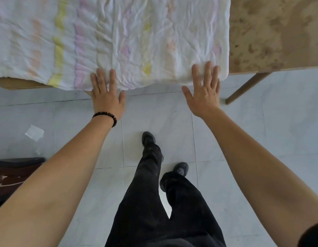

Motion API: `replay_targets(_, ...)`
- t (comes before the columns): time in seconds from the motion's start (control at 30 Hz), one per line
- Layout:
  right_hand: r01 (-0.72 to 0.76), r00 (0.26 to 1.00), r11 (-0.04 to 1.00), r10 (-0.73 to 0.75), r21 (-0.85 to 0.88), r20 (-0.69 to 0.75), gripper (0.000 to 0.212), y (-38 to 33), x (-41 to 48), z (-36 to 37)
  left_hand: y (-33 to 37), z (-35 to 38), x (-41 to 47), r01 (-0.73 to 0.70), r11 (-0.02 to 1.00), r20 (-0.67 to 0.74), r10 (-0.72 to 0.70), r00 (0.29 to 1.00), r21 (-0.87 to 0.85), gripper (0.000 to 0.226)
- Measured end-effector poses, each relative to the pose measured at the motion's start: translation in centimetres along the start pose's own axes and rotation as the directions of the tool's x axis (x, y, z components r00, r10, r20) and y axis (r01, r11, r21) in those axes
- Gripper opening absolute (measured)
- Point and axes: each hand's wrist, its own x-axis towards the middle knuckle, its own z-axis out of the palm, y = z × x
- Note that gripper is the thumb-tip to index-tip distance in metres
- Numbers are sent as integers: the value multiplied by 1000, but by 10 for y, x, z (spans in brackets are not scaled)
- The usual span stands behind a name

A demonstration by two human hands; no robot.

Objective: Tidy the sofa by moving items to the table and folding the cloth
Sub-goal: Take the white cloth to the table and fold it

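Observation:
A white cloth (129,38) with faded yellow, pink and orange stripes lies spread over the table (272,32), and its near edge hangs slightly over the table's front. My left hand (106,97), with a dark bead bracelet at the wrist, lies flat with fingers apart on the cloth's near edge. My right hand (204,90) rests flat near the cloth's near right corner, fingers spread. Neither hand grips anything.
The brown mottled tabletop shows bare to the right of the cloth, with a wooden table leg (247,88) below. A scrap of white paper (35,132) lies on the pale tiled floor. A dark piece of furniture (10,175) sits at the left edge.

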Motion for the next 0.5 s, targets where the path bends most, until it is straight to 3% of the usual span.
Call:
replay_targets(0.17,-38,995,995,47,-96,90,95,-4,-2,1,-9,-16,-17,11,999,168,-18,986,44,79)
replay_targets(0.23,-109,986,993,115,-54,119,90,-19,-4,-12,-13,-35,-24,11,999,199,-17,980,31,71)
replay_targets(0.33,-130,987,989,123,70,105,74,-56,-14,-29,-27,-67,-41,34,999,138,-29,990,-30,56)
replay_targets(0.5,48,986,970,-84,238,144,70,-146,-44,-31,-90,-103,-54,126,984,17,-125,992,-124,55)
